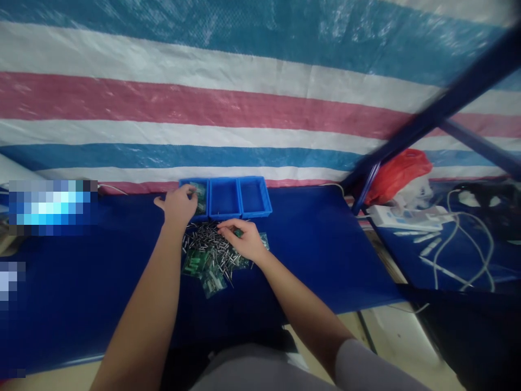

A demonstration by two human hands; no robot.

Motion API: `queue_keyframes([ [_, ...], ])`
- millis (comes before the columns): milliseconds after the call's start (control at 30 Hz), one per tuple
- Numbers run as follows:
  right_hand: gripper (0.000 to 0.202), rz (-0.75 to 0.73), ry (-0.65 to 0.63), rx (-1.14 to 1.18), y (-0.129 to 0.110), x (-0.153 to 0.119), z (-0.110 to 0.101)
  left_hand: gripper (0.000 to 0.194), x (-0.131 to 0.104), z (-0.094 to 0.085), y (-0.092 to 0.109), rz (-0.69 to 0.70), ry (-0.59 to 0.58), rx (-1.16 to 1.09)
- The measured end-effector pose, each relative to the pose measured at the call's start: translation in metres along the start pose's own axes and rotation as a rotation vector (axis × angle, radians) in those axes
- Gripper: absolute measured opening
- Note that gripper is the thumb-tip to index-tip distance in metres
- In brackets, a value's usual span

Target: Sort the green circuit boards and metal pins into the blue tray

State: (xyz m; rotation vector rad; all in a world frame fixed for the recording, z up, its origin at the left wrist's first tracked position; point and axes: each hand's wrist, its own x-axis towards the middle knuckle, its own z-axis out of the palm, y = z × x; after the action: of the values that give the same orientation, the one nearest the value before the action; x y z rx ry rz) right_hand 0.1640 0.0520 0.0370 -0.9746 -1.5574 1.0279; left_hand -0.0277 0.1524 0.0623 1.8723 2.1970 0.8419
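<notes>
My left hand (180, 203) is over the left edge of the left blue bin (208, 201), its fingers apart above small clear packets (199, 196) in it. My right hand (242, 237) is over a pile of thin metal pieces (222, 252), thumb and fingers drawn together near the pile's top; a bit of green shows beside the fingers, and what they pinch is too small to tell. Green packets (196, 262) and a clear packet (213, 280) lie at the pile's front. The middle bin (224, 199) and right bin (254, 196) stand alongside the left one.
The blue table (325, 244) meets a striped sheet (244, 111) behind. At the right are a dark blue frame post (407, 130), a red bag (401, 172), a white power strip (407, 216) and loose cables (484, 255). A blurred, pixelated area covers the left side.
</notes>
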Motion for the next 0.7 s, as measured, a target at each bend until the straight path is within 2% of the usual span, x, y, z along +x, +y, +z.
queue_keyframes([
  [233, 0.017, -0.003, -0.019, -0.012, 0.003, -0.001, -0.001, 0.016, 0.006, -0.003, -0.007, 0.091, -0.009, 0.057],
  [333, 0.018, -0.006, -0.024, -0.018, 0.004, 0.000, -0.002, 0.018, 0.003, -0.012, -0.006, 0.122, -0.009, 0.013],
  [400, 0.017, -0.007, -0.024, -0.020, 0.004, -0.001, -0.002, 0.021, -0.004, -0.022, -0.006, 0.109, 0.033, -0.019],
  [500, 0.016, -0.003, -0.022, -0.021, 0.004, -0.002, -0.002, 0.022, -0.025, -0.038, -0.009, 0.054, 0.125, -0.063],
  [600, 0.015, -0.008, -0.018, -0.028, 0.002, -0.003, -0.001, 0.023, -0.057, -0.048, -0.022, -0.006, 0.253, -0.058],
  [700, 0.015, -0.018, -0.025, -0.035, -0.001, -0.004, 0.000, 0.026, -0.096, -0.050, -0.041, -0.021, 0.267, -0.089],
])
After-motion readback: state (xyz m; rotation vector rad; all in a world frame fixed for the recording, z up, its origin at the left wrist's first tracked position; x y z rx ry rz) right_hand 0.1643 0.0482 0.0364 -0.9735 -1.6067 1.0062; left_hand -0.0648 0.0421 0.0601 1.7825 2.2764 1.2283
